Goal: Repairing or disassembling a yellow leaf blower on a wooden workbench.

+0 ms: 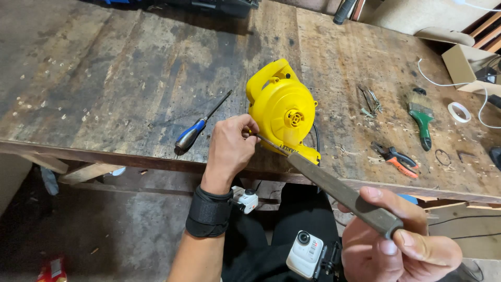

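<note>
A yellow electric blower (283, 112) lies on its side at the near edge of the worn wooden table (104, 78), in the middle of the frame, its round fan housing facing up. The left hand (229, 149), just left of the blower, is curled with thumb and fingers pinched at the thin front end of a long grey tool (342, 196), right beside the blower's lower housing; whether the tip touches the plastic is hard to tell. The right hand (399, 245), at the lower right of the frame, is closed around the thick grey handle end of that same tool, thumb along the top.

Left of the left hand a blue-handled screwdriver (195, 130) lies slanted on the table. To the right of the blower lie a few small metal bits (369, 100), orange-handled pliers (396, 158), a green-handled paintbrush (421, 114) and a roll of white tape (459, 112), well apart from the hands. A black strap (209, 213) wraps the left wrist, and small white cameras (305, 253) sit at the wrists at the bottom of the frame.
</note>
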